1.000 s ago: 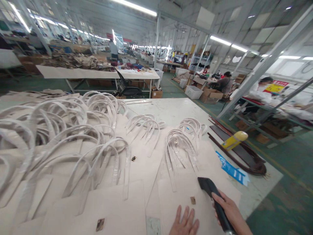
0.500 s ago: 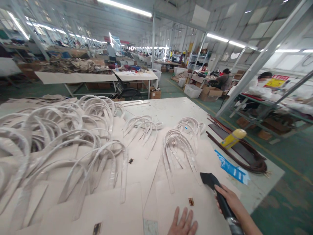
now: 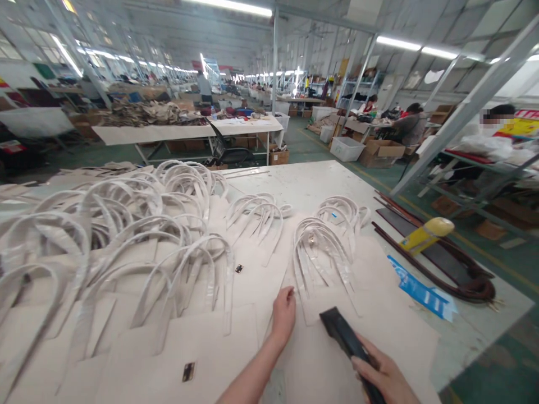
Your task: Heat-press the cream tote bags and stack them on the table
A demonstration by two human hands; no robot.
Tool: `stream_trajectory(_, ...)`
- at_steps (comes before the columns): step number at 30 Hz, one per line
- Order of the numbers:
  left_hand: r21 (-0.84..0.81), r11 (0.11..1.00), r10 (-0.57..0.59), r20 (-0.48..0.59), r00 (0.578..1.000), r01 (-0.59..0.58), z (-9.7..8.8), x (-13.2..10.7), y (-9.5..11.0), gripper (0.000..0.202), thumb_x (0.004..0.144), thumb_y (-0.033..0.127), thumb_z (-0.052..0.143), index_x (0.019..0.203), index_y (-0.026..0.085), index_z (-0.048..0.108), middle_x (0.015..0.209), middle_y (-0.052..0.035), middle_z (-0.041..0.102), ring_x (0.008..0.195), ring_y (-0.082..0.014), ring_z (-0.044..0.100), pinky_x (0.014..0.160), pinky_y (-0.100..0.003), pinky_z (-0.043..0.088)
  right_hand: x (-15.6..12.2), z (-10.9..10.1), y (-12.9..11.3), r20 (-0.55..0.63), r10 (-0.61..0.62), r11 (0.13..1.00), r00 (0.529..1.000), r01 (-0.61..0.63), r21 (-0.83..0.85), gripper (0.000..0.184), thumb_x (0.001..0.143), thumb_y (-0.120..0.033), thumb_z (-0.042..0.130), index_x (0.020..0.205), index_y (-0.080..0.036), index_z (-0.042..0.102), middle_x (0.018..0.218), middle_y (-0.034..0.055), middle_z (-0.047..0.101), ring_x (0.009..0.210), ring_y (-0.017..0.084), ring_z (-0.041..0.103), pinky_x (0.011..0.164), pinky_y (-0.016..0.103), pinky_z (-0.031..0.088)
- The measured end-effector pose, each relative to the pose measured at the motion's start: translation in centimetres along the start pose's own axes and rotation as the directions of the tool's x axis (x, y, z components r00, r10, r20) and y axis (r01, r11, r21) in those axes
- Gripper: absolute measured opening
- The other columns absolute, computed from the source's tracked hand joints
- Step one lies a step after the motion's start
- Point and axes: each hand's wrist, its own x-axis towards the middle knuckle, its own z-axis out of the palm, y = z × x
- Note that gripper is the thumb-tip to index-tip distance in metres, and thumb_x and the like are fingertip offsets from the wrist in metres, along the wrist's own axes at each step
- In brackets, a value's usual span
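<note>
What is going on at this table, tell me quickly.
A person stands at a white worktable covered with cream tote bags and their looped white handles. The right hand grips a black tool held over the nearest bag. The left hand rests on that bag's edge, beside its handles. A yellow bottle and a blue packet lie to the right.

Person's own limbs, head view. Left hand (image 3: pixel 284 314) at about 6 o'clock: bare, no glove, ring or watch visible; the forearm behind it is bare as well, with no sleeve in frame down to the lower edge. Right hand (image 3: pixel 385 379) at about 5 o'clock: likewise bare and ungloved, wrist uncovered, no jewellery or markings to be seen.
</note>
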Motion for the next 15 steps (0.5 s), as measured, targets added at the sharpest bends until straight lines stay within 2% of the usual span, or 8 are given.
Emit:
stream_trajectory(2,0.016,0.999,-0.033,0.063,0.997,0.032,-0.4,3.2,0.7,0.029,0.07,0.012,0.042,0.094,0.013,0.059,0.087,-0.0056,0.063,0.083,-0.0166,0.057,0.077,-0.027,0.042,0.2,2.7,0.0,0.063,-0.009,0.999,0.998,0.012,-0.039,0.076,0.065,-0.054,0.053,0.13,-0.018,0.036,0.059,0.0004,0.059,0.036,0.013,0.049,0.033,0.024,0.04)
stream_trajectory(4,0.037,0.997,-0.074,0.121,0.99,0.07,0.0,5.4,1.2,0.022,0.064,0.011,0.049,0.081,0.013,0.063,0.071,-0.003,0.063,0.07,-0.0167,0.057,0.068,-0.025,0.042,1.0,4.9,-0.4,0.068,-0.018,0.997,0.998,0.022,-0.069,0.076,0.066,-0.054,0.052,0.13,-0.017,0.035,0.068,0.0029,0.062,0.039,0.013,0.051,0.035,0.024,0.042)
stream_trajectory(6,0.059,0.993,-0.112,0.129,0.985,0.105,0.7,6.6,1.7,0.017,0.06,0.01,0.053,0.073,0.014,0.063,0.062,-0.0019,0.061,0.063,-0.0162,0.055,0.06,-0.024,0.04,1.8,6.4,-1.0,0.055,-0.027,0.995,0.998,0.032,-0.092,0.075,0.067,-0.052,0.05,0.131,-0.017,0.033,0.073,0.0044,0.063,0.042,0.014,0.052,0.038,0.026,0.044)
stream_trajectory(8,0.073,0.988,-0.145,0.082,0.986,0.139,1.5,6.9,2.3,0.016,0.059,0.012,0.055,0.074,0.013,0.062,0.062,-0.002,0.06,0.062,-0.0157,0.054,0.058,-0.023,0.037,2.2,7.2,-1.5,0.041,-0.05,0.992,0.998,0.054,-0.112,0.073,0.068,-0.05,0.05,0.131,-0.015,0.034,0.078,0.0064,0.065,0.049,0.017,0.056,0.042,0.028,0.047)
stream_trajectory(11,0.069,0.985,-0.156,-0.001,0.988,0.156,2.0,6.7,2.8,0.012,0.063,0.016,0.055,0.074,0.014,0.059,0.062,-0.0005,0.057,0.063,-0.0142,0.052,0.058,-0.022,0.035,1.8,7.0,-0.9,-0.01,-0.144,0.983,0.99,0.142,-0.121,0.069,0.066,-0.049,0.054,0.126,-0.016,0.042,0.094,0.0082,0.066,0.075,0.024,0.062,0.06,0.031,0.052)
stream_trajectory(13,0.054,0.989,-0.134,-0.017,0.991,0.135,1.8,6.4,2.8,0.006,0.066,0.019,0.053,0.069,0.015,0.057,0.058,0.0018,0.053,0.061,-0.0127,0.049,0.057,-0.021,0.034,0.9,5.9,0.8,-0.042,-0.188,0.975,0.981,0.181,-0.125,0.068,0.063,-0.05,0.057,0.122,-0.017,0.046,0.102,0.0071,0.064,0.091,0.026,0.059,0.073,0.031,0.05)
stream_trajectory(15,0.035,0.994,-0.103,-0.008,0.995,0.104,1.2,6.1,2.9,0.006,0.069,0.02,0.051,0.067,0.015,0.054,0.056,0.0032,0.049,0.059,-0.0117,0.047,0.057,-0.021,0.033,-0.2,4.4,3.3,-0.118,-0.145,0.982,0.982,0.129,-0.138,0.073,0.062,-0.052,0.057,0.124,-0.016,0.044,0.101,0.0066,0.065,0.087,0.026,0.06,0.074,0.031,0.05)
